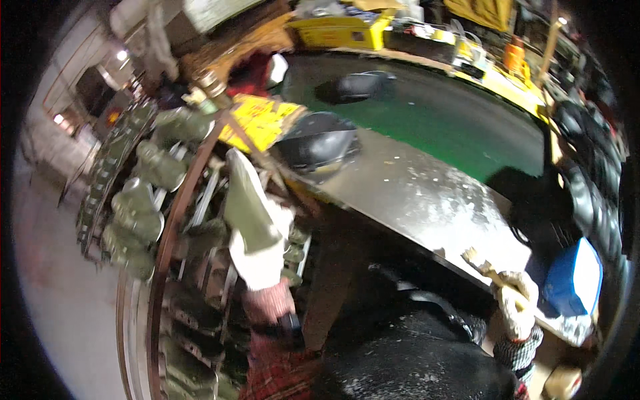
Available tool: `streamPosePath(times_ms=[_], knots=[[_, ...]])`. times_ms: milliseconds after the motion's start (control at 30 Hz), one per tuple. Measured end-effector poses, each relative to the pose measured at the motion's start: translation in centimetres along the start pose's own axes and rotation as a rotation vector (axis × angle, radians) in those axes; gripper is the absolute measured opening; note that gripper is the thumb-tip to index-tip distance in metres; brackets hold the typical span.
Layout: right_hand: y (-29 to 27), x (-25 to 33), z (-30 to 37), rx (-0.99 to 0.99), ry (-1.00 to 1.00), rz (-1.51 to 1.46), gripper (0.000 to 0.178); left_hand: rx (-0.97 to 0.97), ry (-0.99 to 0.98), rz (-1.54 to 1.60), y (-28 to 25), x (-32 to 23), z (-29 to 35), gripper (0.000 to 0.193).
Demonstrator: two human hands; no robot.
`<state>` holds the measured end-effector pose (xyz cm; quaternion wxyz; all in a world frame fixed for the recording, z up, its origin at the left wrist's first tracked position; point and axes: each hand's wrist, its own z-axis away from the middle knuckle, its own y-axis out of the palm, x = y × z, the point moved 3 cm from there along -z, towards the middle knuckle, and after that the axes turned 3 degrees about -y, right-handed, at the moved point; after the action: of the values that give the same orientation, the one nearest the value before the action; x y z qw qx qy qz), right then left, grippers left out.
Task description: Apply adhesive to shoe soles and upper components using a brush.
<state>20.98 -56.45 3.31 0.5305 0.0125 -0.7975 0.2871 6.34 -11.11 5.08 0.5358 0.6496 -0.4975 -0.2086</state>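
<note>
My left hand [259, 263], in a white glove, grips an olive green shoe [250, 207] beside the rack; its fingers are partly hidden behind the shoe. Several similar olive shoes [160, 167] sit on the metal rack [175, 207] at the left. My right hand [517, 305], also gloved in white, is closed round the pale handle of a brush [476, 259] at the near right edge of the worktable. The brush head lies over the table's metal top [427, 193], apart from the shoe.
Two black bowl-like vessels [317, 143] stand on the worktable. A conveyor-like green surface [453, 127] runs behind. Right of my right hand stands a blue container [573, 277]. A yellow crate [340, 32] and an orange bottle [515, 57] are at the back.
</note>
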Motion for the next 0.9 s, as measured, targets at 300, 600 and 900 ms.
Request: streamPosePath(times_ms=[300, 600, 900], knots=[[-18.0, 3.5, 2.5, -1.065, -0.28, 0.578, 0.025, -0.043, -0.565, -0.724, -3.4, 9.6, 5.0, 0.116], [-23.0, -1.4, 5.2, -0.693, 0.299, 0.499, 0.021, -0.374, -0.863, -0.662, -10.8, 20.7, 6.3, 0.082], [-19.4, 2.5, 7.7, -0.744, 0.068, 0.394, 0.02, -0.736, -1.086, -0.429, -13.2, 14.3, 13.0, 0.067]])
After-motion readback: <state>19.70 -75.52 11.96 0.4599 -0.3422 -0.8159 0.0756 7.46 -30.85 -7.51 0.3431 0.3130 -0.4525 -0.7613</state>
